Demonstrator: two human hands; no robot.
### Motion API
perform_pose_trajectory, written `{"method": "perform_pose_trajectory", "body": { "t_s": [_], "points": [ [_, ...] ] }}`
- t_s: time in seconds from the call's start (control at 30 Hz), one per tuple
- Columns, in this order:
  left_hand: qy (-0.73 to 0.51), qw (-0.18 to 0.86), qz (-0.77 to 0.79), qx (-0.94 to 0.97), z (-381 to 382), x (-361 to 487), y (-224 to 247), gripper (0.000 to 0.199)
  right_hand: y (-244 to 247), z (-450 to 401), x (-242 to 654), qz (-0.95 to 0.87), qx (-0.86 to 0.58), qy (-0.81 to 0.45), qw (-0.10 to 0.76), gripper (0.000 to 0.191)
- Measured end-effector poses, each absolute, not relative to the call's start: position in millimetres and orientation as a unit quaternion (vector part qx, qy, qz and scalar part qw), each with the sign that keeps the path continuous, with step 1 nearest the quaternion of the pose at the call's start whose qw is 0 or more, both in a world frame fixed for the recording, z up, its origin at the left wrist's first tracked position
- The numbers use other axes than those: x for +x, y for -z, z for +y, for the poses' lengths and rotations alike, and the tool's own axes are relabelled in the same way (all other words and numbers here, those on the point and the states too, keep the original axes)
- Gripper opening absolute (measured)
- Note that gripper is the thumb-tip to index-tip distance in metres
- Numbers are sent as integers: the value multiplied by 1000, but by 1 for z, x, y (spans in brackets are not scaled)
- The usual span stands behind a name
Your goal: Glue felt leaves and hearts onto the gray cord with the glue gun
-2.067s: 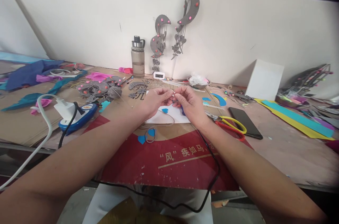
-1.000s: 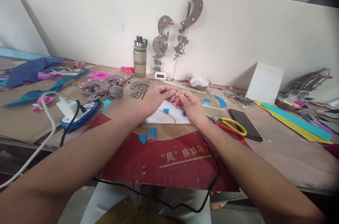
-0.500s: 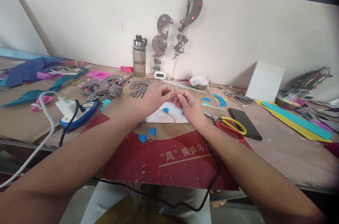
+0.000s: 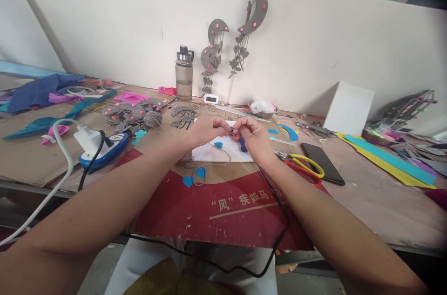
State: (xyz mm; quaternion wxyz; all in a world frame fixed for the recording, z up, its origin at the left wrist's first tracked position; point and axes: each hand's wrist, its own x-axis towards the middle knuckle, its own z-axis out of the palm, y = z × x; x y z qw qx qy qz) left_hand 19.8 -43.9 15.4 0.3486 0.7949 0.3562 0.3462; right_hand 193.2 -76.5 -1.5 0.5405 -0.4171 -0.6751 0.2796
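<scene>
My left hand is closed in a pinch, its fingertips nearly meeting those of my right hand. The right hand pinches as well; what either holds is too small to make out. Just below the fingertips shows a small orange-red piece with something dark beside it. Underneath lies a white sheet. On the sheet are a blue heart and a dark blue piece, partly hidden by my right hand. A thin grey cord curves across the sheet and loops near two blue cutouts.
Scissors and a phone lie right of my right hand. Left are a power strip and grey felt pieces. Behind stand a bottle and small clock. A black cable crosses the red board.
My fingertips have shifted slightly, with the right hand's fingers raised and a little farther right. More of the orange-red piece and the dark blue piece now shows.
</scene>
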Motion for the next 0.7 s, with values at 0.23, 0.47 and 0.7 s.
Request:
{"method": "perform_pose_trajectory", "body": {
  "t_s": [0.23,0.47,0.7],
  "points": [
    [-279,196,445,828,-27,15,-2,12,0,-69,203,-712,-490,-156,478,17],
    [-237,207,412,855,-16,15,13,5,-10,-63,221,-695,-523,-62,490,13],
    [-225,263,440,829,-23,14,2,11,4,-61,213,-736,-516,-91,428,9]
  ]
}}
